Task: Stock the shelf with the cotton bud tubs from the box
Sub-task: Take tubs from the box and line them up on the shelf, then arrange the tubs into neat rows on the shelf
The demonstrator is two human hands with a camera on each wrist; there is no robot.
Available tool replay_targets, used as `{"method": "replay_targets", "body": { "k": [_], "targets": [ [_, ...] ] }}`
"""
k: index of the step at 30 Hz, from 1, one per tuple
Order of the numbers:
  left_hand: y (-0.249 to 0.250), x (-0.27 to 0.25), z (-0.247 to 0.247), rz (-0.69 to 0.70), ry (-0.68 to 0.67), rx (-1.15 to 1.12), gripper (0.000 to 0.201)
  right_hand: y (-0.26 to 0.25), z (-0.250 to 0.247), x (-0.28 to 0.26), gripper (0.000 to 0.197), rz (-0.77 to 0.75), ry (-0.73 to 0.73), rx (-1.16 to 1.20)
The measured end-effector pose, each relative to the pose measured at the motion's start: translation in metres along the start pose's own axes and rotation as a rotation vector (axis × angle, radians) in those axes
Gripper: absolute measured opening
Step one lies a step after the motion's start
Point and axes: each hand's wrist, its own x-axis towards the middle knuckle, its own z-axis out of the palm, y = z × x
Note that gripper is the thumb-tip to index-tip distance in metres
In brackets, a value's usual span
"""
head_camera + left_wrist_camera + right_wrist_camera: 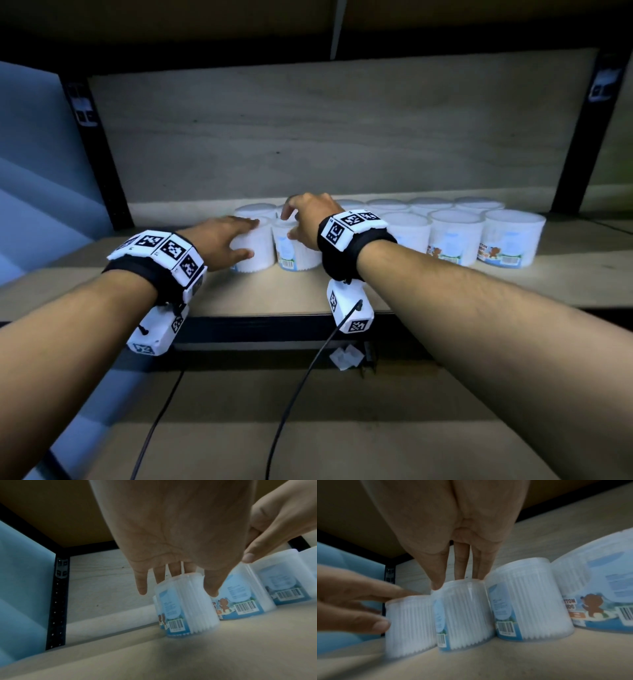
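Observation:
Several white cotton bud tubs with blue bear labels stand in two rows on the shelf board [445,291]. My left hand [253,238] grips the leftmost front tub [260,253] from above, fingers over its lid and thumb on its near side; the left wrist view shows this hand [178,588] round the tub [185,605]. My right hand [289,226] holds the tub beside it [296,255], which touches the first. In the right wrist view the right hand [457,582] has its fingers behind the lid and its thumb on the rim of that tub [464,615].
More tubs [510,236] fill the shelf to the right. The black upright [99,154] and a bare strip of shelf lie left of my left hand. The wooden back panel [308,130] stands close behind. Brown cardboard [342,428] and two cables lie below the shelf edge.

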Motion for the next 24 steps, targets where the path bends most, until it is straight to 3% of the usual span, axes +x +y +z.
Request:
{"method": "replay_targets", "body": {
  "k": [4, 10, 24],
  "targets": [
    [0.005, -0.001, -0.008, 0.041, 0.007, 0.049, 0.068, 0.013, -0.022, -0.007, 0.027, 0.010, 0.007, 0.113],
    [0.043, 0.007, -0.029, 0.161, 0.050, 0.064, 0.062, 0.057, -0.060, -0.023, 0.022, 0.040, -0.010, -0.009],
    [0.217, 0.093, -0.029, 0.430, 0.029, -0.049, 0.060, 0.216, -0.169, -0.080, 0.029, 0.338, -0.098, -0.374]
  ]
}}
